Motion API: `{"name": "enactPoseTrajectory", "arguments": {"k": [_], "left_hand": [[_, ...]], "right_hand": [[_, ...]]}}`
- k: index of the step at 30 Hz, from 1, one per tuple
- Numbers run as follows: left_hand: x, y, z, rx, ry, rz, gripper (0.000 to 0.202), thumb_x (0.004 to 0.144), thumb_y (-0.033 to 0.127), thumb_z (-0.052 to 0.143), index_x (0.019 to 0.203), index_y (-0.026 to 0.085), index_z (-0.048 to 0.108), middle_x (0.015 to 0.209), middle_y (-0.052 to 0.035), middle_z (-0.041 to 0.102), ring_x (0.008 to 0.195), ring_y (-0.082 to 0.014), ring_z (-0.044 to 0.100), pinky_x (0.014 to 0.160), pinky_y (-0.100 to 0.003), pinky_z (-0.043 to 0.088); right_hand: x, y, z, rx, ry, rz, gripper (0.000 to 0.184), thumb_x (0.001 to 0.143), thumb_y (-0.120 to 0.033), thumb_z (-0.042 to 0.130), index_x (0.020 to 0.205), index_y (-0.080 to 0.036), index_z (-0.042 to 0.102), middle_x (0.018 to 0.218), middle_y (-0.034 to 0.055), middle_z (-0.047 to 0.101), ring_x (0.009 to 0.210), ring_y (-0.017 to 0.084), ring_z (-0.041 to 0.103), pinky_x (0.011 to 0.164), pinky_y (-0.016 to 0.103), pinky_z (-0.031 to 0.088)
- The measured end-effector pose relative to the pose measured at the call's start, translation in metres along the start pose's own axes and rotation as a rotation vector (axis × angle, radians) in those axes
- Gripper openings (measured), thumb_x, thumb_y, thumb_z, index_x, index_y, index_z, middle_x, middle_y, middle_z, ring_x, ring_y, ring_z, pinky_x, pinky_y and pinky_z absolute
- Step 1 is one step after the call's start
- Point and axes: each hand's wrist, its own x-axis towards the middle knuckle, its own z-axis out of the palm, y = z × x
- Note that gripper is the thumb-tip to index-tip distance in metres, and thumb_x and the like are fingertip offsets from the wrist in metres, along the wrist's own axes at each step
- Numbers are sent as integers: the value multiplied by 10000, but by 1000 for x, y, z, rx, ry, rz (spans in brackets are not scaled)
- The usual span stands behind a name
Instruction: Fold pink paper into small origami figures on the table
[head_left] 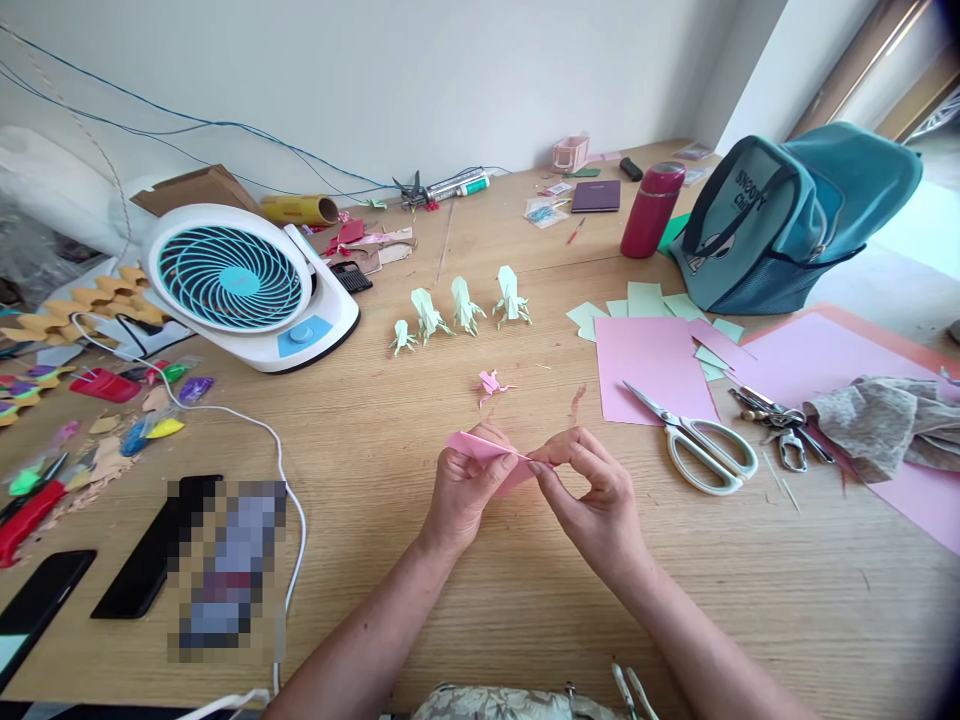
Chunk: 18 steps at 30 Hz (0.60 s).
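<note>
Left fingers [501, 466]: left hand [465, 492] pinched on the near end of the pink paper [480, 447].
Right fingers [553, 462]: right hand [594, 497] pinched on the same sheet (a folded strip).
Pink paper: held over the table [525, 600], left of the scissors [705, 447].
Pink figure [491, 383]: left of the scissors, behind the paper.
Green figures [465, 306]: a row of four, behind and left of the scissors.
Fan [232, 282]: far left of the scissors.

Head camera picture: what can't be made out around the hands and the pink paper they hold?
The pink paper: head view, fingers of the left hand and right hand cover most of its folds.
The pixelated patch: head view, blurred; what lies under it cannot be told.
The small pink folded figure: head view, too small to tell its shape.
The metal tool: head view, cut off by the bottom edge.
</note>
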Motion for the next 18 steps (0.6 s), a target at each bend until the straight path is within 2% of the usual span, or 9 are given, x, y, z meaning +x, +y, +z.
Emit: {"name": "enactPoseTrajectory", "arguments": {"k": [5, 12, 18], "left_hand": [[-1, -4, 1, -41, -64, -60, 226, 796, 318, 733, 698, 164, 601, 746, 9, 553, 712, -121, 512, 678, -244, 436], [0, -3, 0, -110, 22, -87, 199, 816, 267, 716, 680, 158, 619, 709, 22, 524, 697, -112, 487, 664, -231, 405], [-1, -3, -1, -97, 7, -87, 201, 819, 252, 713, 665, 155, 627, 705, 22, 528, 700, -107, 480, 669, -222, 389]], "right_hand": [[-1, -2, -1, 4, -31, 6, 135, 896, -136, 606, 804, -222, 654, 773, 18, 585, 739, 173, 572, 691, 322, 463], [-2, -1, 2, -10, -41, 15, 76, 890, -152, 627, 871, -214, 669, 810, 28, 608, 778, 179, 572, 725, 327, 468], [-2, 0, 2, 13, -32, 28, 68, 894, -166, 633, 850, -212, 658, 806, 24, 604, 771, 172, 574, 724, 321, 473]]}}
